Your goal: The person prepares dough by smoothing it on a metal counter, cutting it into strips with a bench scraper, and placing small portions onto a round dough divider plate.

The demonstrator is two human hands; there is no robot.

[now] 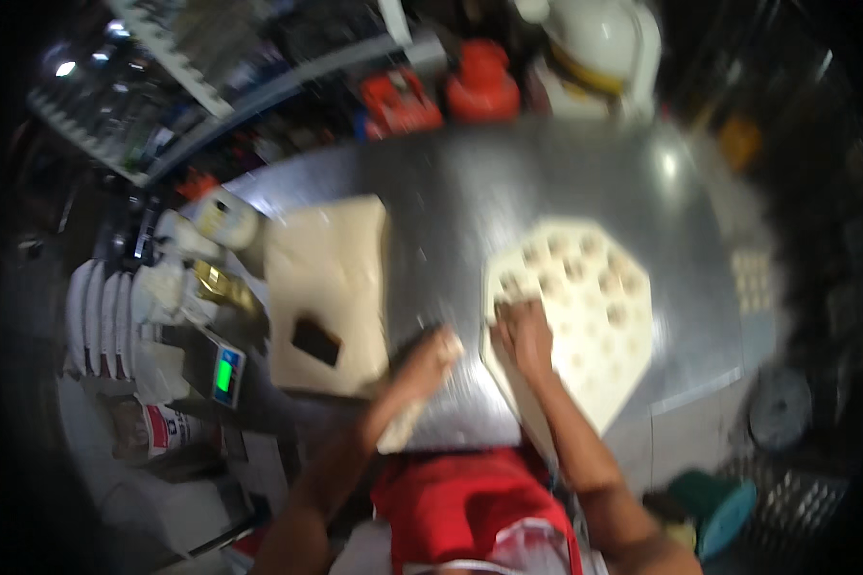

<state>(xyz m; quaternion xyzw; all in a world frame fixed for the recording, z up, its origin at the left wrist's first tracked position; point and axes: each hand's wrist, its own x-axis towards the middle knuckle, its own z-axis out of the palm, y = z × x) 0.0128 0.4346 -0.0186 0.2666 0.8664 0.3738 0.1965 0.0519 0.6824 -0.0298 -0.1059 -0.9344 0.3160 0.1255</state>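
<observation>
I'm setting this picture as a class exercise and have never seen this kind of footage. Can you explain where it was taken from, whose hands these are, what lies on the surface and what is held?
There is one picture, from a wide fisheye camera worn on a person's head and looking down, so straight edges bend near the rim. The image is blurred. No machine is involved: the two bare forearms coming up from the lower edge belong to the wearer.

The surface is a shiny metal table. On it lie a pale angular board dotted with small dough pieces, and a cream rectangular slab with a dark patch.

The right hand rests on the board's near left part. The left hand is at the slab's near corner, with something pale by it; whether its grip closes on that is too blurred to tell. A small scale with a green display stands at the left.
</observation>
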